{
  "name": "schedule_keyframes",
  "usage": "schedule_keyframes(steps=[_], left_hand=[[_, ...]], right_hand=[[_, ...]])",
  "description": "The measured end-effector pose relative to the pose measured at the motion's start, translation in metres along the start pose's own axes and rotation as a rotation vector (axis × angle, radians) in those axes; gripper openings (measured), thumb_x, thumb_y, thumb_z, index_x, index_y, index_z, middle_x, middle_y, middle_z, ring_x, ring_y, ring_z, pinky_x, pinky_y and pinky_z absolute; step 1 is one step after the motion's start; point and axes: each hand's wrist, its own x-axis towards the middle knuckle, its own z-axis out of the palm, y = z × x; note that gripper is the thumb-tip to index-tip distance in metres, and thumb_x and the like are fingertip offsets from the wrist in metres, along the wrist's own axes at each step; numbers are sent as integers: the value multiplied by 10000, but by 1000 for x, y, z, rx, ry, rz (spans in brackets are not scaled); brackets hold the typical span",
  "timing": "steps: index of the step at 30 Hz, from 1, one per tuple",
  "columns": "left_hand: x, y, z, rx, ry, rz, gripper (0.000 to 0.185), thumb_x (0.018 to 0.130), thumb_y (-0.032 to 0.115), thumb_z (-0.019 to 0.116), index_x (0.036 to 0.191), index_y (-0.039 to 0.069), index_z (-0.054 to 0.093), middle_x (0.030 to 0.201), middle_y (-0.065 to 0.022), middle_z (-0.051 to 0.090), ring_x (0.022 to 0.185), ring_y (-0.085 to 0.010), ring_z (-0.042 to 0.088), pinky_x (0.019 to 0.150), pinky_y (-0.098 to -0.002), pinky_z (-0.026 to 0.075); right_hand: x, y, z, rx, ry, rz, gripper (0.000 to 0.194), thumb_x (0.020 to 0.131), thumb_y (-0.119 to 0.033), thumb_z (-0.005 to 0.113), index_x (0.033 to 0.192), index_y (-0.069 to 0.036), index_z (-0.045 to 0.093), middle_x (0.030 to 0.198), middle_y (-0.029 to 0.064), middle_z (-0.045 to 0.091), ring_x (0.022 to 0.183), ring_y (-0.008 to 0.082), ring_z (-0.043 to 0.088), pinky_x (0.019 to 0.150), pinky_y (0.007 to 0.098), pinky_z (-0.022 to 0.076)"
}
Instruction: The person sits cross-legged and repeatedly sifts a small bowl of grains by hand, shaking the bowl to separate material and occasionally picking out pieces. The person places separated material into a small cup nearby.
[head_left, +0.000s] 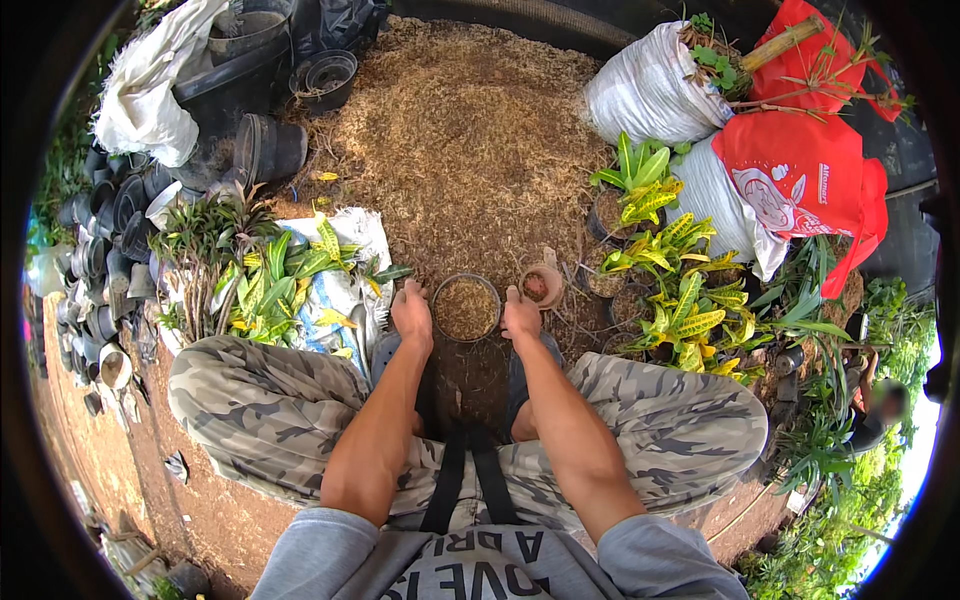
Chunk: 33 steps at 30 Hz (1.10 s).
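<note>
A round plant pot (466, 307) filled with brown, crumbly potting material stands on the soil between my two hands. My left hand (412, 311) is just left of its rim, fingers curled, nearest to the pot. On the other side, my right hand (520, 315) is beside the rim with its fingers curled; whether either hand touches the pot is unclear. A small terracotta-coloured pot (541, 286) with reddish contents sits right of my right hand. Leafy croton cuttings (277, 296) lie on a white and blue woven sack (364, 240) at the left.
Potted yellow-green crotons (686, 315) stand at the right, below white sacks (652, 86) and a red bag (795, 172). A mound of brown material (472, 127) rises ahead. Black pots (270, 150) crowd the left. Another person (874, 420) is at the far right.
</note>
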Motion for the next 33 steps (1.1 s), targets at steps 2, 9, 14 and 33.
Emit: schedule_keyframes(steps=[2,9,14,33], left_hand=[[-3,-3,-1,190,83,-30,599,977,475,499,1177,-77,620,1140,-160,660,1069,-309,596,984,-410,410],[-18,-9,6,118,-11,61,546,971,436,516,1146,-63,652,1145,-183,664,1114,-306,596,1002,-395,413],[-10,-5,-2,171,74,-3,422,967,357,539,1011,-48,651,987,-141,655,938,-252,592,900,-375,439],[-26,3,7,158,-107,53,643,954,500,528,1256,-63,597,1223,-198,629,1175,-303,576,1027,-374,391]], right_hand=[[5,2,5,-71,45,-46,662,997,-556,427,1420,-48,446,1374,200,488,1177,367,549,966,545,534],[3,6,2,108,-84,-80,687,994,-578,410,1433,-51,420,1289,194,544,1118,351,577,935,542,542],[7,11,7,-81,143,-50,677,974,-599,434,1326,-23,488,1237,180,569,1083,372,574,971,547,491],[25,27,12,126,19,-181,628,967,-557,500,1238,5,572,1058,144,617,854,308,609,742,488,548]])
